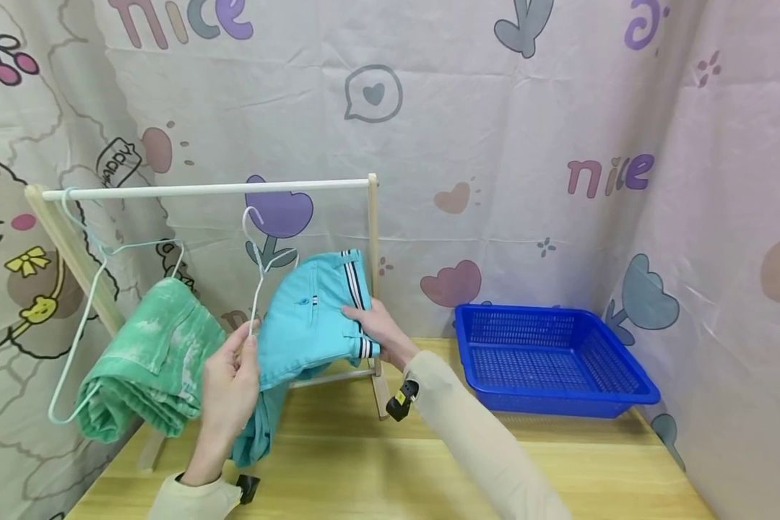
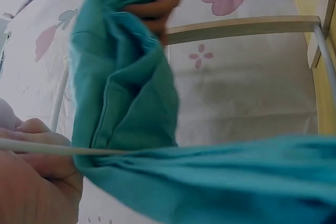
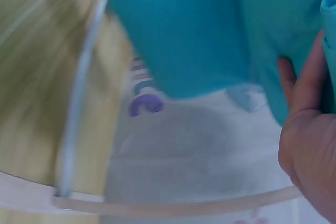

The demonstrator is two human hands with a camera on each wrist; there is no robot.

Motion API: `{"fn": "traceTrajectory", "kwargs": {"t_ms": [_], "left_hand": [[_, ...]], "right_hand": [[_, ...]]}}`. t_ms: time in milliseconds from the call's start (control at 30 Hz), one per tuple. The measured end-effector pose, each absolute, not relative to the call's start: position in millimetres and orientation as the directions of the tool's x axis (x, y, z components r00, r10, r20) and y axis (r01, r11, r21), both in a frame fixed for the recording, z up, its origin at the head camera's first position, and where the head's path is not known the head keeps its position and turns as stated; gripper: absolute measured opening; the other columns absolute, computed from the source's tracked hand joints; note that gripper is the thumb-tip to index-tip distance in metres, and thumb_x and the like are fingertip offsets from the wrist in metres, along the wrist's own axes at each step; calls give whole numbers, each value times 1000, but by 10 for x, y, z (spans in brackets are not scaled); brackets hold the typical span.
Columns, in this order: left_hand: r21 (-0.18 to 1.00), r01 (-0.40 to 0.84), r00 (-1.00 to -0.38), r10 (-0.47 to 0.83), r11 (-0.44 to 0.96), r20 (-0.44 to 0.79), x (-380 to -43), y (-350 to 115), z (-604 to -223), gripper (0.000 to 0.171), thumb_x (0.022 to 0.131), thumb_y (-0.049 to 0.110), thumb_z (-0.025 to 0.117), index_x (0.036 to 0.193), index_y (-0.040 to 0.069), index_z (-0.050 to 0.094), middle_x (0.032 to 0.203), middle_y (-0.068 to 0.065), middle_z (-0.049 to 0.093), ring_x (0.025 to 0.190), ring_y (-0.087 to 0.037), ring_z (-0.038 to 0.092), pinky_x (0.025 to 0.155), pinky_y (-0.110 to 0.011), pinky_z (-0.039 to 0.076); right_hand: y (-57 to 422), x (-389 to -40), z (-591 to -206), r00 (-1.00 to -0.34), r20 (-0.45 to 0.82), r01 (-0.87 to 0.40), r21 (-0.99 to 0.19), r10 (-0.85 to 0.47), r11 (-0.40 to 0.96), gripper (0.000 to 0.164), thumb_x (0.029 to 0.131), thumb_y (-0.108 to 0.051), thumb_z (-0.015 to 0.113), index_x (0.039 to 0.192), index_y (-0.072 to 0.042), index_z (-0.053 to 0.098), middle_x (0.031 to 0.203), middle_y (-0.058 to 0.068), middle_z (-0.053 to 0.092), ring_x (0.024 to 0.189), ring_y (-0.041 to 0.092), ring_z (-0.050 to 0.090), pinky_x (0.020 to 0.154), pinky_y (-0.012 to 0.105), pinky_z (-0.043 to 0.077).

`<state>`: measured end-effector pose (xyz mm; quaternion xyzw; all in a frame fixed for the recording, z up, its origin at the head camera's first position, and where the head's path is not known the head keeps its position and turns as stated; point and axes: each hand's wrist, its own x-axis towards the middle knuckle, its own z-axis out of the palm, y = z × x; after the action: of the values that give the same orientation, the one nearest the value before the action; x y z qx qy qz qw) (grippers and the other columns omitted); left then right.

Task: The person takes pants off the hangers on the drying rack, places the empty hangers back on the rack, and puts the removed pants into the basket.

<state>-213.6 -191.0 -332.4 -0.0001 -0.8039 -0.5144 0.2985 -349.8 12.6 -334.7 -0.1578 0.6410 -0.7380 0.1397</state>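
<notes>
My left hand [image 1: 231, 379] pinches one side of a white clothes hanger [image 1: 257, 278], whose hook stands free below the rack's bar. Turquoise trousers [image 1: 308, 310] with a black-and-white striped waistband are draped over the hanger's lower bar, as the left wrist view shows beside the left hand [image 2: 39, 169]. My right hand [image 1: 386, 332] grips the trousers at the waistband, thumb on the near face. In the right wrist view, fingers of the right hand [image 3: 310, 129] lie against the turquoise cloth [image 3: 184, 35].
A wooden rack with a white top bar [image 1: 214, 189] stands on the table [image 1: 429, 462]. At its left end a pale blue hanger [image 1: 84, 325] carries green trousers [image 1: 156, 354]. To the right sits a blue plastic basket [image 1: 559, 401]. A printed curtain [image 1: 468, 115] surrounds the table.
</notes>
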Motion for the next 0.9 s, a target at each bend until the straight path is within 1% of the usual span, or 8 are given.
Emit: {"fn": "traceTrajectory", "kwargs": {"t_ms": [100, 167, 267, 367, 500, 600, 733, 900], "left_hand": [[825, 263, -840, -301, 500, 451, -2152, -1899, -3328, 34, 105, 31, 43, 133, 18, 58, 50, 2, 34, 37, -12, 29, 34, -31, 27], [826, 245, -851, -296, 508, 434, -2172, -1887, -3331, 31, 105, 32, 43, 125, 15, 59, 51, 2, 37, 39, -14, 31, 37, -31, 29], [819, 226, -848, -308, 527, 432, -2215, -1873, -3372, 33, 104, 37, 43, 118, 11, 59, 51, 2, 39, 40, -14, 34, 40, -32, 31], [803, 229, -820, -335, 550, 464, -2263, -1865, -3451, 36, 105, 36, 44, 126, 12, 59, 49, 2, 39, 39, -15, 36, 40, -31, 32], [774, 226, -789, -356, 591, 502, -2307, -1841, -3581, 40, 105, 30, 44, 142, 19, 53, 46, 2, 35, 37, -13, 33, 38, -30, 30], [756, 210, -773, -368, 620, 516, -2319, -1815, -3659, 39, 105, 28, 45, 143, 23, 53, 46, 3, 34, 37, -11, 30, 39, -29, 29], [745, 207, -757, -379, 634, 532, -2334, -1807, -3723, 38, 104, 26, 47, 140, 21, 55, 45, 2, 35, 36, -8, 27, 38, -28, 27], [751, 188, -766, -384, 633, 515, -2373, -1855, -3807, 37, 104, 27, 47, 139, 20, 57, 44, 4, 38, 36, -9, 30, 40, -27, 28]], "right_hand": [[123, -3457, -3175, -911, 104, -46, -987, -398, -152, 39, 101, -21, 54, 137, -8, 48, 105, 9, 64, 83, 15, 66, 76, 32, 58], [129, -3428, -3089, -908, 140, -80, -983, -394, -165, 37, 101, -21, 53, 136, -6, 49, 103, 8, 63, 85, 14, 66, 76, 31, 57], [145, -3398, -3005, -905, 177, -112, -976, -386, -186, 37, 102, -21, 53, 134, -5, 49, 102, 7, 63, 86, 14, 65, 78, 30, 56], [158, -3383, -2970, -903, 193, -124, -972, -384, -199, 38, 101, -21, 54, 135, -5, 49, 103, 8, 63, 87, 15, 65, 80, 30, 56], [169, -3357, -2949, -899, 191, -120, -973, -395, -199, 41, 101, -23, 55, 139, -9, 47, 108, 8, 62, 91, 15, 64, 83, 30, 55], [166, -3336, -2897, -896, 198, -125, -971, -398, -203, 42, 101, -25, 55, 139, -10, 46, 108, 8, 62, 92, 16, 64, 85, 31, 55], [166, -3324, -2752, -889, 230, -166, -968, -396, -188, 41, 100, -28, 57, 136, -10, 49, 104, 6, 64, 88, 15, 65, 83, 30, 55], [194, -3281, -2551, -882, 260, -196, -961, -393, -197, 38, 100, -27, 57, 134, -11, 51, 101, 7, 65, 84, 15, 66, 79, 30, 56]]}}
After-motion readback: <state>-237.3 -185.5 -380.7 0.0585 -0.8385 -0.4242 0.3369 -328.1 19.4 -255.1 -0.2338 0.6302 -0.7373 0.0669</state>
